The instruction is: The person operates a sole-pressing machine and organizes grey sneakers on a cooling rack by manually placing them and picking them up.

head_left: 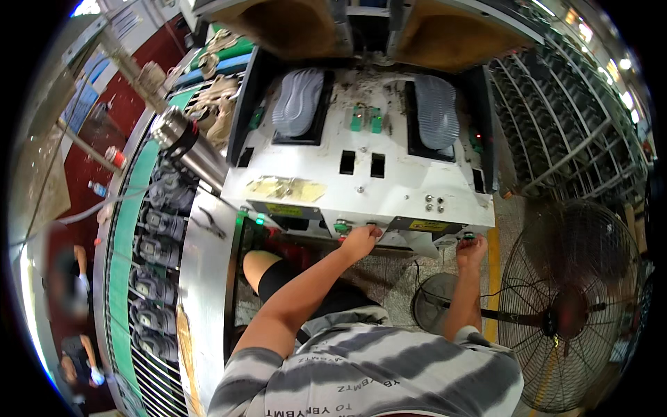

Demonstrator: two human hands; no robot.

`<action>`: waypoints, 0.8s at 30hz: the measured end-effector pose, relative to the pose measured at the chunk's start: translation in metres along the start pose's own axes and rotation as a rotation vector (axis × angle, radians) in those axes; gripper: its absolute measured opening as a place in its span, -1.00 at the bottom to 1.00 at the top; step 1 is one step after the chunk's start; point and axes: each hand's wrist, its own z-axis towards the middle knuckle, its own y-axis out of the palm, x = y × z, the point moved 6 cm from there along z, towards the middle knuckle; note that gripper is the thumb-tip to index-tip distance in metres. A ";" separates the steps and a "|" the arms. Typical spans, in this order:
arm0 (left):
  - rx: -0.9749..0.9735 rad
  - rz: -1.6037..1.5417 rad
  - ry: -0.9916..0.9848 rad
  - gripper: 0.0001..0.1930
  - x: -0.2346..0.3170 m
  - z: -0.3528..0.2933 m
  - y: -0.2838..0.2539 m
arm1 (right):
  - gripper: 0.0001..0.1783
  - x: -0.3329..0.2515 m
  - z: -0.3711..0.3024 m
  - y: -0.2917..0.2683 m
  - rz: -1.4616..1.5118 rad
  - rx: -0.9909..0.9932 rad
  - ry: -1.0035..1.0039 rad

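Note:
Two grey ribbed shoe soles, one at left [299, 103] and one at right [437, 111], lie on black pads on a white machine [306, 167] in front of me. My left hand [360, 242] is closed, its fingers curled at the machine's front edge, just right of a green button [342, 226]. What its fingertips touch is hidden. At the right end of the same edge, the fingers of my right hand [472, 253] are bent around another green push button [469, 236]. Above the soles, two brown-lined covers [448, 31] stand raised.
A steel thermos [187, 142] and pliers [211, 222] rest left of the machine. Several dark shoes [156, 285] line a conveyor with a green edge [125, 278]. A large fan [570, 306] stands at right, below a metal rack [570, 118]. Another person's hand [97, 376] shows far left.

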 end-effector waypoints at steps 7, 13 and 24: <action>0.335 -0.052 -0.244 -0.75 -0.078 -0.106 -0.077 | -0.83 0.102 -0.070 0.012 -0.970 -0.483 -0.654; 1.184 0.062 -0.642 -0.76 -0.201 -0.346 -0.214 | -0.85 0.236 -0.263 0.180 -0.852 -1.421 -1.101; 1.533 0.353 -1.038 -0.78 -0.206 -0.583 -0.207 | 0.26 0.314 -0.188 0.527 -1.921 -0.420 -0.773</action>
